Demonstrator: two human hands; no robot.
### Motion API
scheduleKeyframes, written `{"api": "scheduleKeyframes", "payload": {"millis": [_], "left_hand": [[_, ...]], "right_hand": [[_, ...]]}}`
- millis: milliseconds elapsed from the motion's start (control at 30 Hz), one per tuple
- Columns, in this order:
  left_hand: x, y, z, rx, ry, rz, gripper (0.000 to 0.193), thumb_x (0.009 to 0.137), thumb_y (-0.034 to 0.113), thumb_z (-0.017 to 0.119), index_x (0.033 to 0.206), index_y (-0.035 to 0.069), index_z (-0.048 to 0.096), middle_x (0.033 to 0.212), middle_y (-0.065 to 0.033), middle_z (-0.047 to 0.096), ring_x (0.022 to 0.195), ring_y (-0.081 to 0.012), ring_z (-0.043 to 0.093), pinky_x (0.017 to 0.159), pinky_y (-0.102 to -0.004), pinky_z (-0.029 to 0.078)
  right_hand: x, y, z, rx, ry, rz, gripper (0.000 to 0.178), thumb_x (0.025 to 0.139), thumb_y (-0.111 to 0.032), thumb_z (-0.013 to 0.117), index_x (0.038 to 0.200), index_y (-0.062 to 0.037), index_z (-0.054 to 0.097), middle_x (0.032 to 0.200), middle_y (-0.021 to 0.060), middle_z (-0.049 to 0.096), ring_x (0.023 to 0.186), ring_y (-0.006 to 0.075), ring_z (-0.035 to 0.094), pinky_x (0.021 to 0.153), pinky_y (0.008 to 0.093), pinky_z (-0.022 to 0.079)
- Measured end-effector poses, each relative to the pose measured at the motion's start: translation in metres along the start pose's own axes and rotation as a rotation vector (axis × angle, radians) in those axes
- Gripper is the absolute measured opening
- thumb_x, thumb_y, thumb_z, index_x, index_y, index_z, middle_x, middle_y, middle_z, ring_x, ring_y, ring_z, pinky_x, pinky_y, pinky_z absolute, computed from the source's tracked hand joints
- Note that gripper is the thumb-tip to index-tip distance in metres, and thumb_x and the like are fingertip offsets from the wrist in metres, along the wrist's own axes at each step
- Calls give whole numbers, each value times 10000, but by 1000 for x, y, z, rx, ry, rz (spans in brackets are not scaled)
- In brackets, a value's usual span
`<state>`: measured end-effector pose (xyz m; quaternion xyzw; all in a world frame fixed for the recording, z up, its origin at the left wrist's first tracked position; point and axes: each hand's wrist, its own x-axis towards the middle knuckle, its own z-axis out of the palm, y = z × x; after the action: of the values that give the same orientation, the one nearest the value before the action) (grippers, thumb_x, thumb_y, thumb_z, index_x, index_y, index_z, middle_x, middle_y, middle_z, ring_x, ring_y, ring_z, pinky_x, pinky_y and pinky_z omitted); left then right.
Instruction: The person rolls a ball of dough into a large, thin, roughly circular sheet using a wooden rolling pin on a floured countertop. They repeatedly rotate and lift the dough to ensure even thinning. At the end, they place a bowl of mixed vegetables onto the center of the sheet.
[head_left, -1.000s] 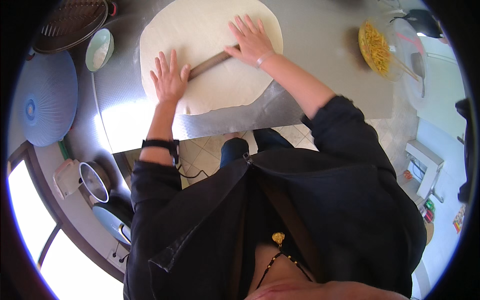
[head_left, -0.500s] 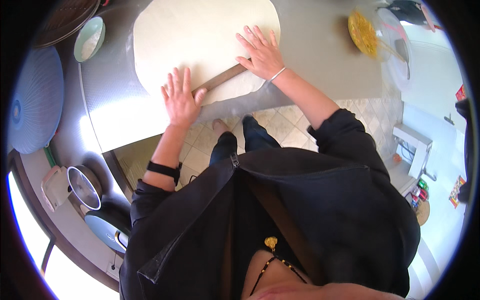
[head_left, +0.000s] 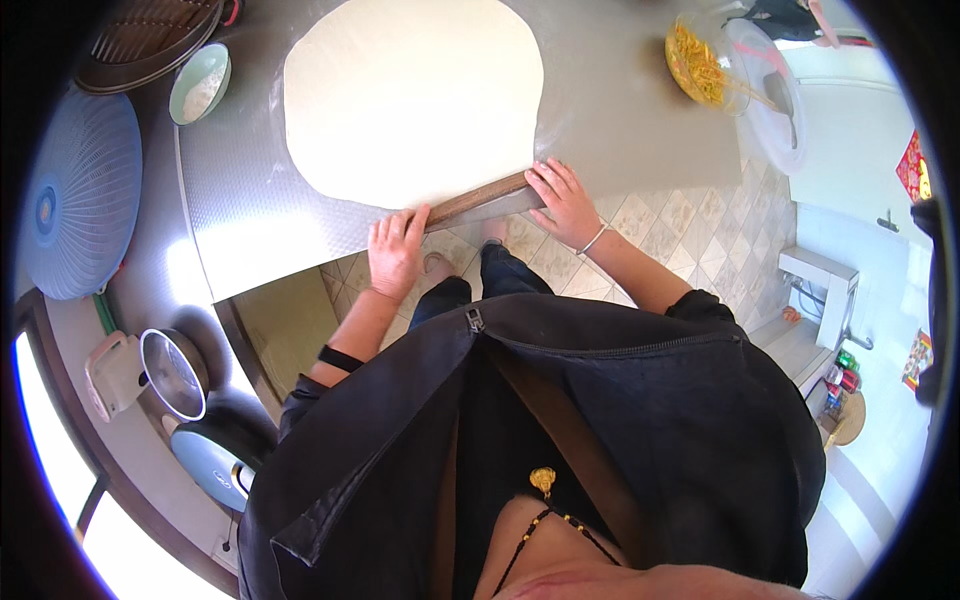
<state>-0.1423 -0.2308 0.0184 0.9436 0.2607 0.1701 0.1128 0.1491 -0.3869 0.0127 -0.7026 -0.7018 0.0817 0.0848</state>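
A large, thin, pale sheet of dough [head_left: 415,100] lies flat on the metal worktop [head_left: 615,140]. Along its near edge, close to the front of the worktop, a brown wooden rolling pin [head_left: 472,204] lies at a slant, its right end farther from me. My left hand [head_left: 396,252] is closed over the pin's left end. At the other end my right hand [head_left: 567,203] has its fingers curled over the wood. Both palms and the pin's tips are hidden.
Left of the dough stand a green bowl of white powder [head_left: 200,90], a dark round pan [head_left: 150,45] and a blue domed cover [head_left: 85,195]. A bowl of shredded yellow food [head_left: 693,65] sits at the right, beside a clear lid [head_left: 770,120]. A steel pot [head_left: 175,375] is lower left.
Both hands have drawn back toward me with the rolling pin, from over the dough to its near edge. Their spread fingers have curled round the pin.
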Motion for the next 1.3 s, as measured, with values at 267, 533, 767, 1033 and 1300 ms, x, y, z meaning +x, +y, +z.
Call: {"api": "scheduleKeyframes", "payload": {"millis": [267, 533, 767, 1033, 1300], "left_hand": [[131, -100, -25, 2, -335, 222, 435, 805, 191, 631, 1236, 136, 611, 1291, -126, 545, 1227, -288, 488, 1041, -477, 349], [157, -57, 49, 463, -297, -97, 624, 979, 543, 329, 1518, 246, 222, 1570, -100, 211, 1457, -277, 167, 1162, -539, 145], [90, -66, 4, 275, -382, -48, 662, 921, 481, 501, 1491, 207, 304, 1551, -91, 268, 1437, -295, 223, 1133, -582, 172], [-9, -98, -27, 178, -411, 2, 718, 860, 478, 606, 1474, 229, 328, 1539, -67, 282, 1418, -279, 260, 1135, -585, 165], [-53, -114, -42, 87, -48, 110, 447, 738, 126, 736, 1169, 116, 618, 1059, -44, 565, 1003, -248, 563, 968, -486, 401]], "right_hand": [[104, -9, 13, -40, 160, 73, 645, 913, -453, 507, 1467, -168, 340, 1529, 170, 255, 1427, 328, 213, 1139, 557, 148], [77, -43, 43, 94, 256, 405, 718, 910, -497, 487, 1464, -73, 317, 1543, 183, 227, 1437, 355, 175, 1128, 602, 94], [61, -129, 28, 190, 30, 127, 771, 867, -479, 554, 1437, -9, 333, 1493, 207, 317, 1402, 352, 267, 1118, 548, 222], [37, -158, 35, 138, 72, -144, 572, 858, -167, 527, 1396, -12, 408, 1460, 140, 403, 1361, 269, 370, 1101, 456, 315], [46, -142, 38, 222, 234, -95, 460, 851, -62, 495, 1310, -52, 518, 1291, 123, 546, 1211, 259, 517, 1000, 359, 443]]}}
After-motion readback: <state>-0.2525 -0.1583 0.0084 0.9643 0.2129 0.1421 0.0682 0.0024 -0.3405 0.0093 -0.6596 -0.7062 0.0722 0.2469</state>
